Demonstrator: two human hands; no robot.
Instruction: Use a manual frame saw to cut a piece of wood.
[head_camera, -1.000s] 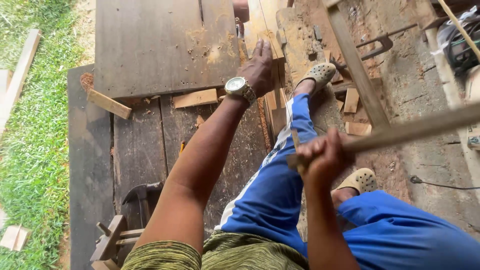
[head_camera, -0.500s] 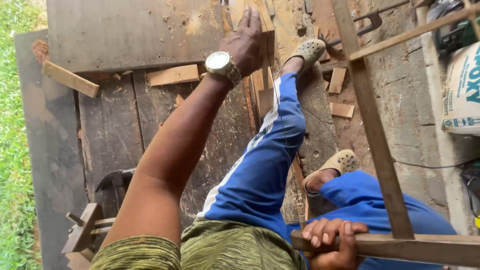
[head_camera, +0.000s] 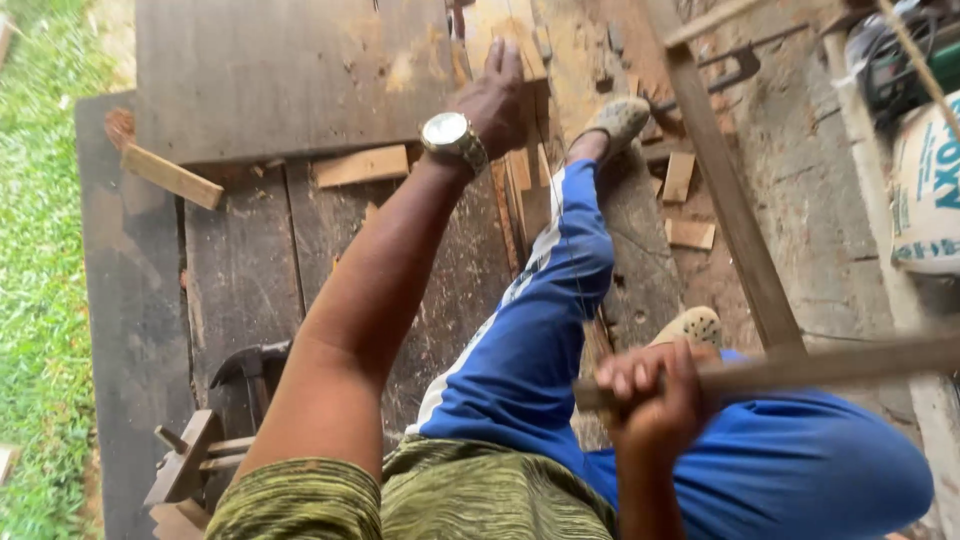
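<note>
Right hand (head_camera: 655, 395) with wooden bar (head_camera: 800, 365), higher

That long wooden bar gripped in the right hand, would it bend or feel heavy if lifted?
The wooden bar looks straight and solid, so probably stiff. It runs well past the right hand, so it likely feels end-heavy. Its rough surface seems unlikely to slip.

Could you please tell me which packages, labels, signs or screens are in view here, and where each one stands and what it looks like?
Sack: at the right edge, standing on the ground past the wooden frame; bulging, white, with blue-green printed lettering and a band across it.
Wristwatch: on the left wrist, its round pale dial in a metal case.
No signs or screens are visible.
</note>
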